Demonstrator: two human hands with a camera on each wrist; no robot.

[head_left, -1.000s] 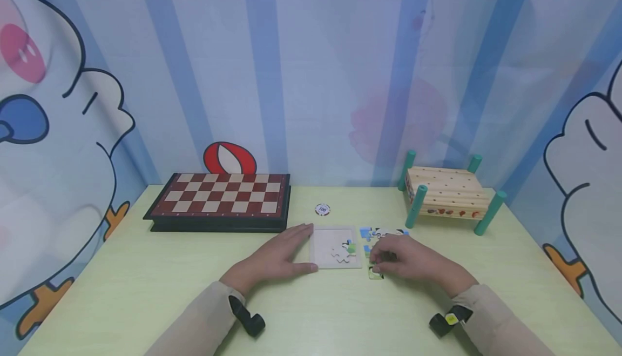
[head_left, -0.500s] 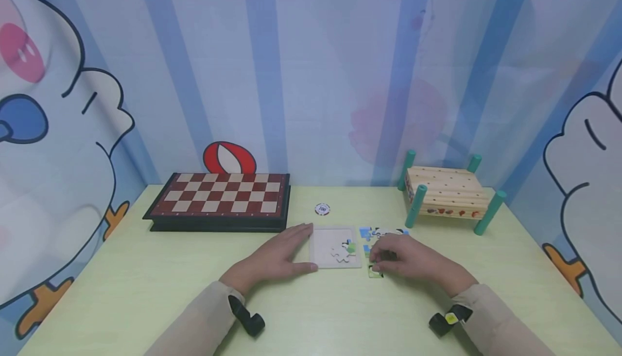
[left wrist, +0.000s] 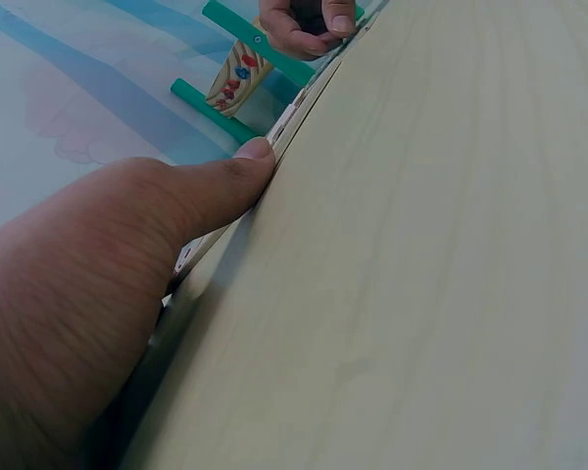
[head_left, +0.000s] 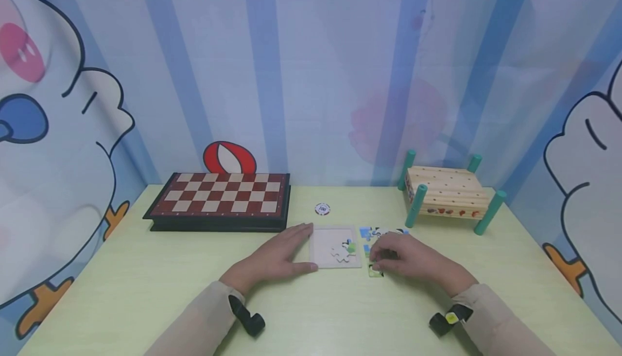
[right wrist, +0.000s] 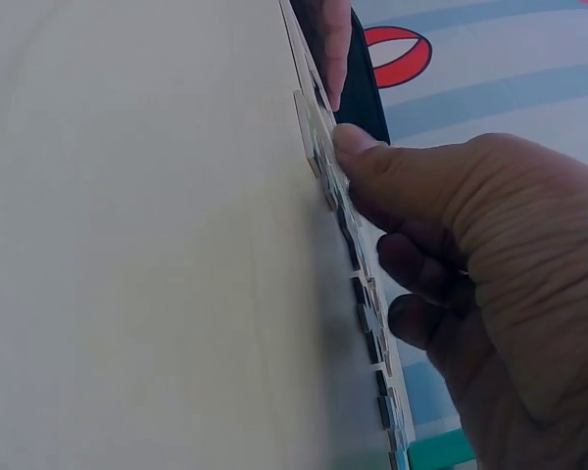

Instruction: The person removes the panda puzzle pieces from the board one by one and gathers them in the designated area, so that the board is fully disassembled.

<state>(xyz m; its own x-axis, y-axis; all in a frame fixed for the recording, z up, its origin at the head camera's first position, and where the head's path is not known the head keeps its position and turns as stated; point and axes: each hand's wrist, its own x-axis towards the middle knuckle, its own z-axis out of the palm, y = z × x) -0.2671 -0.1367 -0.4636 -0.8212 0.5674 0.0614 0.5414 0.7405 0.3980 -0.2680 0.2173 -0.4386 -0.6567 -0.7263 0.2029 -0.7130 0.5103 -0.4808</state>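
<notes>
My left hand (head_left: pixel 274 259) lies spread at the left side of a shallow square puzzle tray (head_left: pixel 322 245), thumb and index fingertips at its edge. Inside the tray, toward the lower right, sit joined jigsaw pieces with a bit of green and black print. Just right of the tray, my right hand (head_left: pixel 405 256) bends its fingers over loose jigsaw pieces (head_left: pixel 367 232), partly hiding them. Its thumb and index finger pinch at a green-and-white puzzle piece (head_left: pixel 375 272) low on the table. In the right wrist view, the thumb (right wrist: pixel 358 145) meets this puzzle piece (right wrist: pixel 307 135) at its edge.
A chessboard box (head_left: pixel 221 202) stands at the back left. Behind the tray lies a round poker chip marked 100 (head_left: pixel 323 209). A small wooden stand with green legs (head_left: pixel 447 191) occupies the back right. A printed curtain hangs behind the pale table (head_left: pixel 311 313).
The green-and-white puzzle piece under my right fingertips has shifted very slightly away from me. Both hands otherwise keep their places.
</notes>
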